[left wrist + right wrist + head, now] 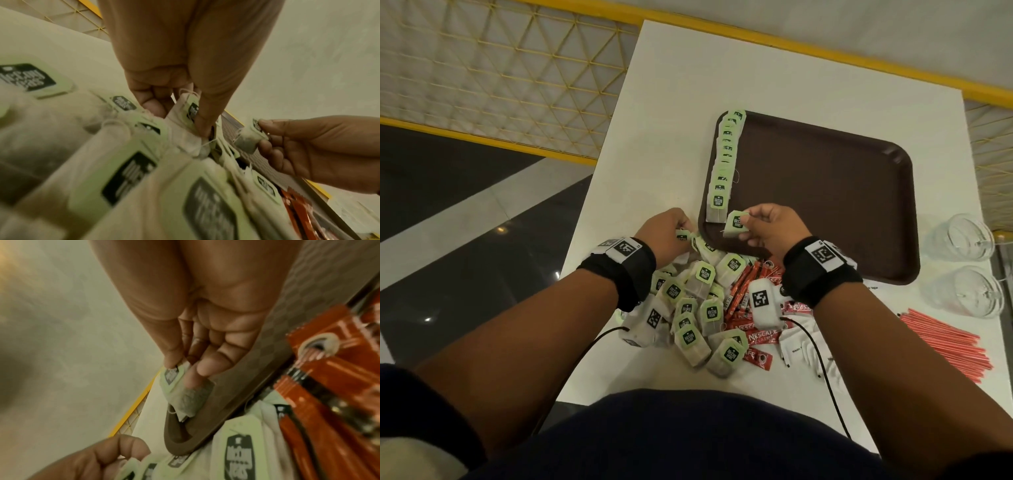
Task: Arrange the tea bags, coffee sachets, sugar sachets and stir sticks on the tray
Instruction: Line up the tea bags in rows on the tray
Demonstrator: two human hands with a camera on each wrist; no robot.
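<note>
Under both wrists lies the pile of loose tea bags, with red coffee sachets and white sugar sachets below the right forearm and red stir sticks further to its right. The left hand pinches a tea bag from the pile by thumb and fingers at the pile's far edge. Just beside it, not touching, the right hand pinches a second tea bag over the near left corner of the brown tray. Beyond that hand, a row of tea bags overlaps along the tray's left side. Right of the right hand stand two clear glasses.
</note>
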